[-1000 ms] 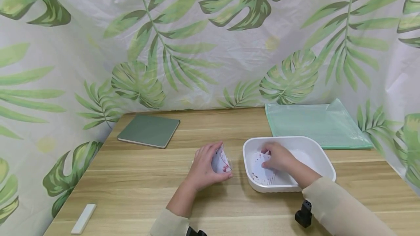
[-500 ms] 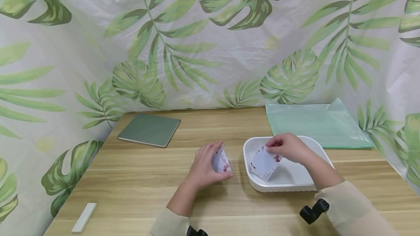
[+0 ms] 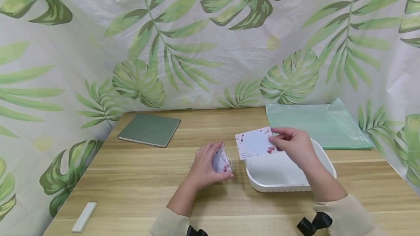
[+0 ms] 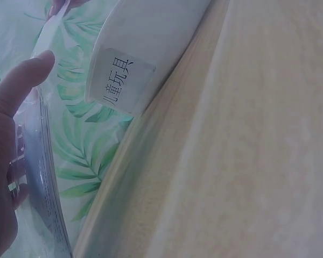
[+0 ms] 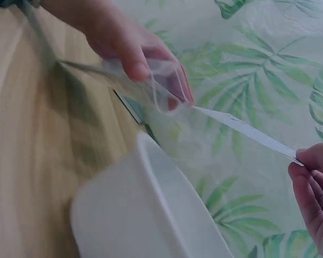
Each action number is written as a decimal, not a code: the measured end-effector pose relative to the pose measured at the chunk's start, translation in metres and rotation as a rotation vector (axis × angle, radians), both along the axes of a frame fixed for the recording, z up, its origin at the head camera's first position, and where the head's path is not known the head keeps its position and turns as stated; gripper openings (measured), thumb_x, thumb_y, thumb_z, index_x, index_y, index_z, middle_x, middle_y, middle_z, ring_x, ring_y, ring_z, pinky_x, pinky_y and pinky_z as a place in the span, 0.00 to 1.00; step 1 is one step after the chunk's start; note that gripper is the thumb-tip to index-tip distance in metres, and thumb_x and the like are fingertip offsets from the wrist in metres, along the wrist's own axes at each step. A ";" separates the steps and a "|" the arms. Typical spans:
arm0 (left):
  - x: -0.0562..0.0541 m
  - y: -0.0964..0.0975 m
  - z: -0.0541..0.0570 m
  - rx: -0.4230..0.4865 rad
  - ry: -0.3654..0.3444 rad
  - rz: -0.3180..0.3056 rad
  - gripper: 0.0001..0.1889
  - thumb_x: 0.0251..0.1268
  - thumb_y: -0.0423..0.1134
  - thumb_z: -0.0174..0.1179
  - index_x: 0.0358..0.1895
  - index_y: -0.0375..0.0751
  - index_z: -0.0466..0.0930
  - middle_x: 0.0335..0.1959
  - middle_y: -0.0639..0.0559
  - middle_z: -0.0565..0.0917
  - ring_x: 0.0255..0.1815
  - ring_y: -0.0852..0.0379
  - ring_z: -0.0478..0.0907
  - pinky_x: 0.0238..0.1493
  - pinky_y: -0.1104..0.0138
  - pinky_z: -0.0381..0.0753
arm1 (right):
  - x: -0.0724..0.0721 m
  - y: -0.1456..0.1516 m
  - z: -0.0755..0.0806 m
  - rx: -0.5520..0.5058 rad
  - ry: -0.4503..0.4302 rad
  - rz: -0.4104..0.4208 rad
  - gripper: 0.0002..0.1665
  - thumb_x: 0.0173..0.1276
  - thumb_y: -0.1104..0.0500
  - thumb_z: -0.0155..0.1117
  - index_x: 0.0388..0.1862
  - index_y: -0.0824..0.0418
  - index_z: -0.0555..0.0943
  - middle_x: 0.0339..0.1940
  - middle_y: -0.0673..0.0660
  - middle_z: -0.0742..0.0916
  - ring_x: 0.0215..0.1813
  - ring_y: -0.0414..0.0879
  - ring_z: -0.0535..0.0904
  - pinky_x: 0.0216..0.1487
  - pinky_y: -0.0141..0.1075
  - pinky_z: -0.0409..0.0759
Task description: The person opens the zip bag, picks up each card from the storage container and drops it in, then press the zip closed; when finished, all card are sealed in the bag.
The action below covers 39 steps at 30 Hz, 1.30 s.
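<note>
My right hand (image 3: 296, 148) pinches a white card (image 3: 257, 143) with a floral print by its right end, over the left rim of a white plastic basin (image 3: 288, 185). Left of the basin, my left hand (image 3: 204, 165) curls round a clear plastic bag (image 3: 222, 161), its mouth towards the basin. Similar printed cards (image 4: 40, 166) stand inside the bag, partly hidden by the fingers. In the right wrist view the card (image 5: 253, 134) shows nearly edge-on, its far end right at the mouth of the bag (image 5: 161, 88).
On the wooden table (image 3: 131, 192), a dark green notebook (image 3: 149, 130) lies at the back left and a mint mesh zip pouch (image 3: 315, 123) at the back right. A white bar (image 3: 84, 217) sits front left. Leaf-patterned cloth (image 3: 210, 65) hangs behind. The basin's side carries a label (image 4: 121, 80).
My right hand has lifted the card out of the basin, turned it level and brought it left towards the bag. The left hand has stayed in place, holding the bag.
</note>
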State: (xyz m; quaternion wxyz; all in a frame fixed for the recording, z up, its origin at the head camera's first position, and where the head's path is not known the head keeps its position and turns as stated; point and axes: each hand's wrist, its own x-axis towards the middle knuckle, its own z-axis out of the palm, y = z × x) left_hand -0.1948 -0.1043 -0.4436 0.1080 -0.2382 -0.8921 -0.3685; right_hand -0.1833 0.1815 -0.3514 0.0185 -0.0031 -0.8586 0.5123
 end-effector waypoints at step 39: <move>-0.001 0.000 -0.001 0.003 0.027 -0.011 0.55 0.31 0.58 0.79 0.71 0.45 0.67 0.64 0.46 0.74 0.65 0.46 0.69 0.64 0.51 0.63 | -0.007 -0.049 -0.011 0.058 -0.076 0.037 0.21 0.62 0.60 0.69 0.52 0.68 0.83 0.29 0.56 0.88 0.26 0.39 0.79 0.32 0.31 0.79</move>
